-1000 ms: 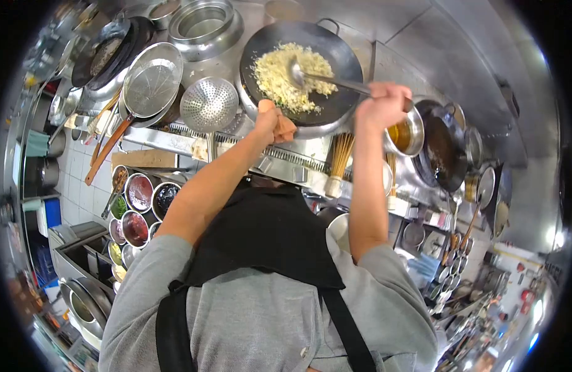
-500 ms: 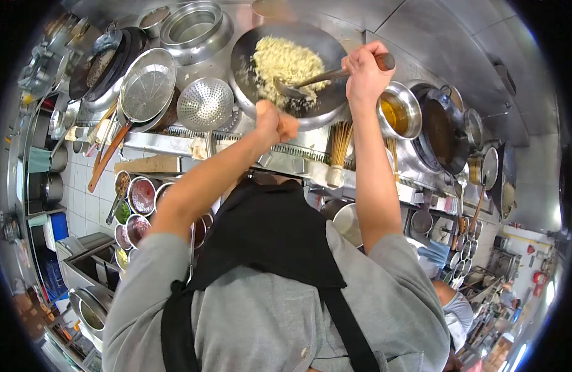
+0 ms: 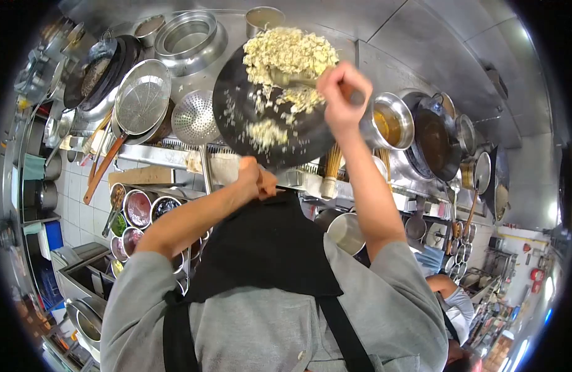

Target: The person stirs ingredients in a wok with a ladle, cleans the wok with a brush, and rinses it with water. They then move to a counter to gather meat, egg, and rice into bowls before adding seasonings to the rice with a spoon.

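A dark wok (image 3: 233, 115) tilts in front of my chest, holding pale yellow fried rice (image 3: 290, 53). Most of the rice is bunched at the far side, partly airborne, with grains scattered and a smaller clump lower in the pan. My left hand (image 3: 258, 178) is closed at the wok's near edge; the part it grips is hidden under the fingers. Wrapped round the ladle's handle (image 3: 357, 97), my right hand (image 3: 346, 99) is above the wok's right side. The ladle's head is blurred against the rice.
Left of the wok are a perforated skimmer (image 3: 195, 118) and a wire strainer (image 3: 143, 96). A steel pot of amber liquid (image 3: 388, 124) stands at right, beside more woks (image 3: 436, 133). Ingredient containers (image 3: 137, 209) sit lower left. Another person's arm (image 3: 443, 285) shows lower right.
The wok has come toward my body and tilted, and the rice has spread and been thrown up at its far side. Both hands moved nearer and left, keeping their grips.
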Available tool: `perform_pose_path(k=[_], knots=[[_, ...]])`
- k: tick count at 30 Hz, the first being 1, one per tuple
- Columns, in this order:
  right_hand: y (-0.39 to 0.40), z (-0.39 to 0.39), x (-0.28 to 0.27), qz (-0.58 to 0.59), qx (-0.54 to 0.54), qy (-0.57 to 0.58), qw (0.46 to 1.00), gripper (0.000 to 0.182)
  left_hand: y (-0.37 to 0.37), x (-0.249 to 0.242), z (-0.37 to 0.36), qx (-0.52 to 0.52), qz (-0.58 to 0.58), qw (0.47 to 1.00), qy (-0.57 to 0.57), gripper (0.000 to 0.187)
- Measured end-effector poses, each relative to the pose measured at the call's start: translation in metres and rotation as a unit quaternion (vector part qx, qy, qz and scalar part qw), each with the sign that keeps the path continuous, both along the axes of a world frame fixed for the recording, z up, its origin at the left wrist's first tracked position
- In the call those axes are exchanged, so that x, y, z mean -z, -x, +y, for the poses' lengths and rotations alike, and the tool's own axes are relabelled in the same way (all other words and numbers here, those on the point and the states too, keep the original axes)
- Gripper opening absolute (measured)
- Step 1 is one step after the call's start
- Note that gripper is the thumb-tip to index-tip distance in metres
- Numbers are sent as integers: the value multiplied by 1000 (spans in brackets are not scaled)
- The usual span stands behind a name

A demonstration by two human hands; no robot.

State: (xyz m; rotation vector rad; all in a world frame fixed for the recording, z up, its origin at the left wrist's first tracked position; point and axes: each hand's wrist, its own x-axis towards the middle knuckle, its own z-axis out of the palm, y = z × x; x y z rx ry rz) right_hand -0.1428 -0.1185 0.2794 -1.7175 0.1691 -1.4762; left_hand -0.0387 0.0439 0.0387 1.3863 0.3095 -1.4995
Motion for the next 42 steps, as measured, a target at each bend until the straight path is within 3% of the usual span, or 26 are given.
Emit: perform_pose_path(k=[1,2,4,5,6,8,11,14,16,17,18,19,22,23,25,27,28,29,30,32,34,36,38,40,41,42], knots=[[-6,-19,-2,-46,-41,-114,992,17,11,-24,7,-21,-8,1000,-17,12],[-6,-29,-24,-10,-41,-194,980,17,6,-91,11,110,48,992,39,16],[-10,-38,-52,-33,-40,-230,972,15,-18,-101,-27,95,159,971,154,22],[-24,-36,-52,-63,-33,-239,969,13,-16,-77,-48,10,17,996,86,20],[-39,-33,-49,-90,-23,-249,964,13,-23,-43,-56,26,-3,992,122,18],[-49,-59,-13,-79,-62,-169,980,13,-38,-7,-45,99,-7,982,160,13],[-26,-40,-59,-86,-97,-96,987,15,-34,63,-34,43,20,994,95,12],[17,-24,-62,-109,-177,-96,973,12,-16,33,-8,-2,34,999,-11,13],[34,-12,-53,-149,-165,-154,963,11,-22,22,-15,35,115,965,234,13],[44,-8,-57,-146,-152,-161,964,9,-18,15,-32,-15,30,977,209,15],[53,-3,-71,-141,-138,-170,966,8,-27,-5,-45,46,51,955,290,32],[63,1,-91,-127,-155,-150,968,5,-28,-5,-65,-7,41,978,206,29],[89,26,-175,-83,-98,-46,991,17,-40,-18,-94,36,18,984,175,13],[104,23,-192,-81,-159,-11,984,16,-42,-22,-99,51,8,989,140,13],[113,34,-194,-98,-120,33,987,14,-46,-13,-95,103,16,980,168,16],[90,28,-122,-151,-50,39,986,16,-43,-14,-100,34,-35,990,129,17],[67,16,-61,-186,123,30,974,16,-45,-12,-104,30,-12,995,99,20],[31,16,-9,-224,121,-38,966,15,-45,-13,-107,27,-14,994,102,20],[12,2,29,-85,196,-21,977,15,-45,-16,-110,20,-22,996,83,21],[10,-33,41,-146,4,-102,984,13,-46,-14,-113,21,-34,998,55,24],[11,-28,-22,-197,14,-162,967,12,-45,-14,-113,22,-39,998,37,25],[12,-5,-48,-216,-91,-95,967,11,-44,2,-124,6,-61,998,-4,29],[-9,6,-16,-191,-53,21,980,8,-39,-14,-123,-3,-58,998,-17,29],[-16,7,11,107,7,99,989,13,-37,-15,-116,-5,-58,998,-31,28],[-22,-10,33,190,-121,37,974,14,-41,-8,-113,9,-51,998,35,32],[-26,-26,27,227,-133,53,963,13,-45,-4,-113,22,-44,994,101,36]])
